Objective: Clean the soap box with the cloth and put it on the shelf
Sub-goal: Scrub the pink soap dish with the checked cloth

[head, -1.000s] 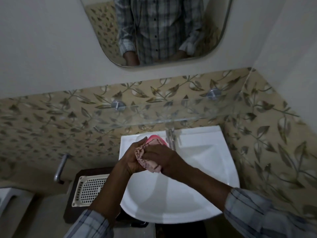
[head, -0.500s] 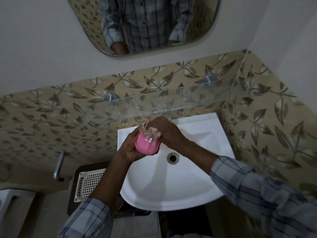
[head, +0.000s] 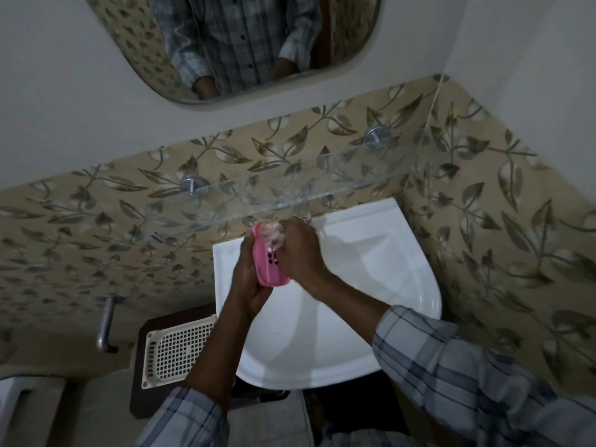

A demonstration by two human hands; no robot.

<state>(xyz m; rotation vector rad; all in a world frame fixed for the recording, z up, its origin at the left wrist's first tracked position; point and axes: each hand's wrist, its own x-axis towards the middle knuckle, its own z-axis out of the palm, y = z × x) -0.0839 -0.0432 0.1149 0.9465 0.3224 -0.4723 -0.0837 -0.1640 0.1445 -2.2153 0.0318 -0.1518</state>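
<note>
Both hands are raised over the back part of a white sink (head: pixel 403 285), just below the front edge of a glass shelf (head: pixel 290 188).

Left hand (head: pixel 248 279): closed around a pink soap box (head: pixel 269 264), gripping it from the left side and underneath. The box is held on edge, its long axis running roughly up and down in the view, with its slotted face turned toward the camera. It touches neither the sink nor the shelf.

Right hand (head: pixel 300 250): closed on a pale, patterned cloth (head: pixel 272 232), bunched and pressed against the upper end of the box. Only a blurred portion of the cloth shows between the fingers and the box; how much of it lies inside the box cannot be told.

The glass shelf is fixed to the leaf-patterned tile wall by two round metal mounts (head: pixel 376 137), and nothing stands on the visible part of it. A mirror (head: pixel 354 43) hangs above it on the plain wall.

To the left of the sink, lower down, a cream perforated tray (head: pixel 174 353) lies on a dark surface, with a metal handle (head: pixel 105 324) on the wall further left. Both forearms emerge from checked sleeves (head: pixel 467 375).
</note>
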